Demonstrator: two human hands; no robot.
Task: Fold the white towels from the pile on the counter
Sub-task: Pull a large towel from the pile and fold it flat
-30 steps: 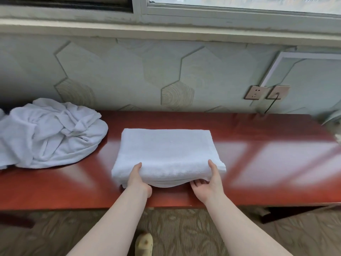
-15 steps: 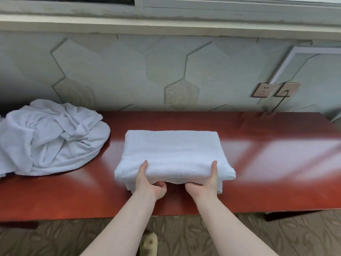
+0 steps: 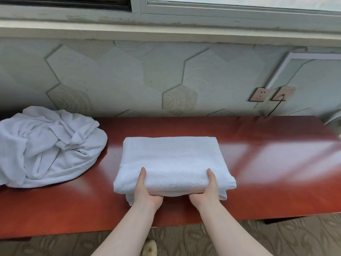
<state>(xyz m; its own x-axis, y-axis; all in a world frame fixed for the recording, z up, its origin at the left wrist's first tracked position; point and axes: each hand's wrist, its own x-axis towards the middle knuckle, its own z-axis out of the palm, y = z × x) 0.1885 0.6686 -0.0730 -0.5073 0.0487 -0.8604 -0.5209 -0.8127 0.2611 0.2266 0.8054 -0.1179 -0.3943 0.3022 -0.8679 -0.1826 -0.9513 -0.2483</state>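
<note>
A folded white towel (image 3: 171, 159) lies in the middle of the red-brown counter (image 3: 267, 163). My left hand (image 3: 145, 191) grips its near edge on the left, thumb on top and fingers tucked underneath. My right hand (image 3: 206, 191) grips the same edge on the right in the same way. The near edge is raised slightly off the counter between the two hands. A crumpled pile of white towels (image 3: 46, 146) sits at the counter's left end, apart from both hands.
A wall with hexagon panels runs behind the counter, with two sockets (image 3: 271, 94) and a black cable at the right. A pale object (image 3: 334, 119) shows at the far right edge. Patterned carpet and a slipper (image 3: 150, 248) lie below the counter's front edge.
Both hands have slid inward along the towel's near edge and tucked their fingers under it. The near edge has lifted a little.
</note>
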